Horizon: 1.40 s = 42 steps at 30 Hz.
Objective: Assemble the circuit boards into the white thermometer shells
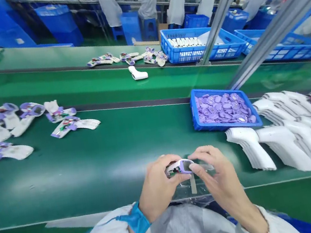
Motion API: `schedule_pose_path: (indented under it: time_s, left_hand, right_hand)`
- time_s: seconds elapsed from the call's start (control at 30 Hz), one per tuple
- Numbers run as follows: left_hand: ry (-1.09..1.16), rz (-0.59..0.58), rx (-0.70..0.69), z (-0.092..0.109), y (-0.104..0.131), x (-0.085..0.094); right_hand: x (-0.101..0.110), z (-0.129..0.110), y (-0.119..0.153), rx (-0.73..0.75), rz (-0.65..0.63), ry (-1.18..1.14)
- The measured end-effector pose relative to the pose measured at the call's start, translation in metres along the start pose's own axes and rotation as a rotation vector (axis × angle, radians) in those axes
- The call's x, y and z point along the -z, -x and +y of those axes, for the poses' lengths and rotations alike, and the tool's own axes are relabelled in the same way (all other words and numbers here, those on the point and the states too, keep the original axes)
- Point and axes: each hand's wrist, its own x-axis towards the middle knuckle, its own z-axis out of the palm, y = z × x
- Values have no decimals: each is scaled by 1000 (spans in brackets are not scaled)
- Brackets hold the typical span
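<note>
Over the near edge of the green bench I hold a partly assembled forehead thermometer [183,166], white with a purple frame around a small grey screen. My left hand [159,181] grips its white side between thumb and fingers; a blue wrist strap [137,221] circles that wrist. Thumb and fingers of my right hand [216,170] are closed on the screen end. Circuit parts show at the open side, and much of the body is hidden by my fingers. A blue tray [196,122] of purple oval parts [222,107] stands beyond my right hand.
Stacked white gun-shaped shells [249,144] lie on the right. Several open thermometer assemblies [68,123] are spread at left, more on the far ledge. A lone white shell [138,73] lies on the green belt. Blue crates [175,53] and a slanted metal post [224,9] stand behind.
</note>
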Motion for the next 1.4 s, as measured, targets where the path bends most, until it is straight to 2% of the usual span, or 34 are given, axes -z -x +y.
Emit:
schedule_pose_path:
  time_s: [0.1,0.17,0.23,0.3,0.37,0.43,0.53,0.6,0.67,0.73,0.8,0.9,1.0,1.07,1.17,1.27,1.33,1.4]
  left_hand:
    - [-104,22,-93,0,-1,-10]
    - [-127,120,-88,-2,-5,-10]
    - [-49,236,30,-6,-9,-4]
    - [174,295,211,-10,-13,7]
    - [453,260,383,-13,-16,21]
    - [633,227,500,-15,-18,34]
    - [667,195,582,-16,-19,42]
    - [643,136,586,-15,-20,39]
    - [624,59,548,-11,-20,30]
    - [610,-10,483,-7,-20,19]
    - [596,-78,399,-4,-20,9]
    - [594,-163,305,-4,-21,-2]
    - [621,-189,311,-8,-20,-9]
    - [641,-178,356,-10,-18,-12]
    - [676,-197,363,-12,-15,-13]
    - [690,-286,267,-12,-14,-11]
    - [622,-307,205,-12,-14,-8]
    - [470,-256,155,-13,-14,-6]
  right_hand:
    - [4,-5,3,44,74,146]
    - [4,5,9,-21,111,156]
    - [4,28,19,-137,171,234]
    - [6,56,30,-208,213,415]
    - [14,78,40,-212,243,580]
    - [29,91,43,-215,324,689]
    - [56,100,33,-305,469,918]
    - [71,108,20,-387,416,1038]
    - [81,117,11,-442,296,1070]
    - [86,122,8,-459,246,1073]
    - [86,118,12,-394,288,1073]
    - [81,94,20,-114,350,995]
    - [65,57,23,239,260,862]
    - [49,35,20,395,176,802]
    - [27,18,14,474,86,757]
    - [16,18,10,484,56,748]
    - [13,21,9,488,49,734]
    - [13,25,8,462,15,673]
